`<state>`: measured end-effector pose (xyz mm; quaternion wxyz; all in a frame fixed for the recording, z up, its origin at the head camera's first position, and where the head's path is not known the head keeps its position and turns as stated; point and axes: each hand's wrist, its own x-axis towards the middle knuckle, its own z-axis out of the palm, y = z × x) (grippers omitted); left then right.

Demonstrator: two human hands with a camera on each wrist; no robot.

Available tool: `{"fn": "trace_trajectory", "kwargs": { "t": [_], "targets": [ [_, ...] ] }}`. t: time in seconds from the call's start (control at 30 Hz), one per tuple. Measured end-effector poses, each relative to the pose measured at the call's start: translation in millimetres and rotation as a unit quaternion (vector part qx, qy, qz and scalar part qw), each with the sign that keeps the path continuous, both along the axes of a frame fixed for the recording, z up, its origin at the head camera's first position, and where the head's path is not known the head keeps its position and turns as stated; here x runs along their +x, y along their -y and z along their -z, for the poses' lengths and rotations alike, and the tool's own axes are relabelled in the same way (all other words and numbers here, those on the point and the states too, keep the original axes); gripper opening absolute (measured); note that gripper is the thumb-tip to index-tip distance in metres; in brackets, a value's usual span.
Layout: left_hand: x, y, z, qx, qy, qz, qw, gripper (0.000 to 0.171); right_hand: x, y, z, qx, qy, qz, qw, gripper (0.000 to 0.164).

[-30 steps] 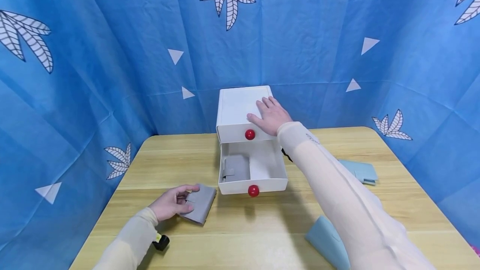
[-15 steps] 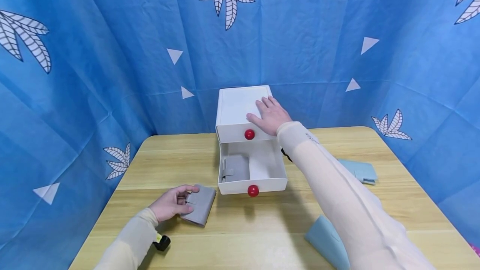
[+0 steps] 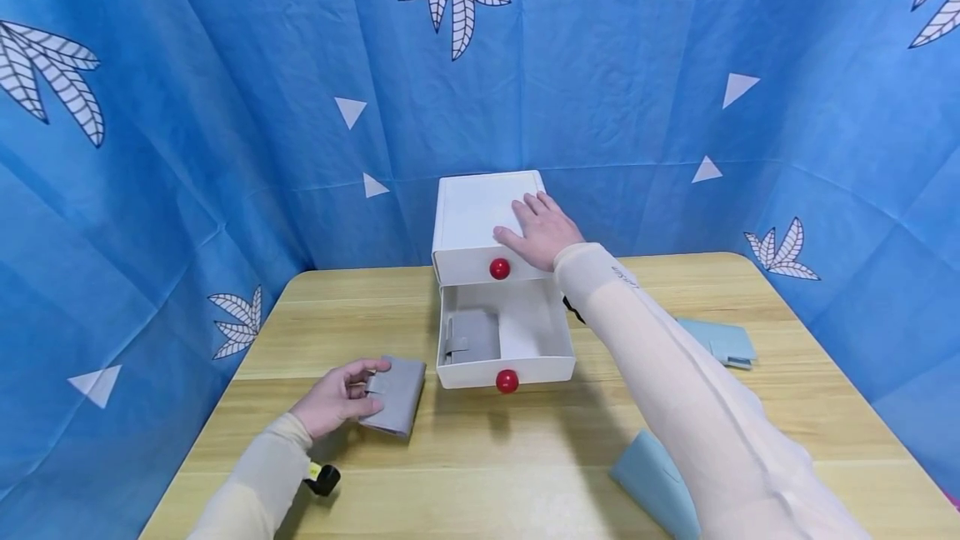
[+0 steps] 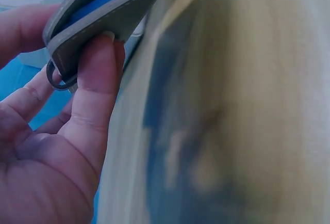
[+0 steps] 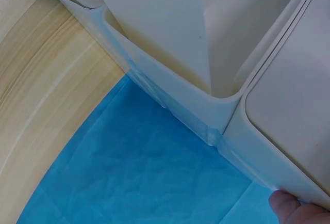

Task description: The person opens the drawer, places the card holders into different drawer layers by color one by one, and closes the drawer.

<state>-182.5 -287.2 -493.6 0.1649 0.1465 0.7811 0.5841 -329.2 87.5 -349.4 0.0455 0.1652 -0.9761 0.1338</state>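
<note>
Nudged a little farther from the person, the grey wallet is pinched by the left hand's thumb and fingers, just left of the pulled-out drawer. It can be judged light and pliable, best held by its strapped edge. Any low path rightward is barred by the drawer's front; the white cabinet is touched by the right hand.

Left grip curled, right grip palm-down

blue fabric is hanging at the back and on both sides, creasing visibly. white printed leaves with dark outlines and pale triangles are dotting it. a wood-grain table with rounded far corners is standing before it, catching a soft glare.
</note>
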Motion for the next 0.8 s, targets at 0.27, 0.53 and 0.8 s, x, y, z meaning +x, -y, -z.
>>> {"fn": "trace_trajectory", "kwargs": {
  "t": [0.27, 0.53, 0.8],
  "targets": [
    [0.0, 1, -15.0, -0.003, -0.036, -0.061, 0.9975, 0.061, 1.1, 0, -0.5, 0.003, 0.001, 0.002, 1.000, 0.080],
    [1.1, -3, -32.8, 0.032, -0.055, -0.106, 0.9923, 0.059, -0.4, -1, 1.0, 0.007, -0.005, -0.005, 1.000, 0.079],
    [3.0, -11, -50.7, 0.061, -0.074, -0.119, 0.9882, 0.060, 0.2, -1, 1.2, 0.001, -0.007, -0.004, 1.000, 0.079]
  ]
}}
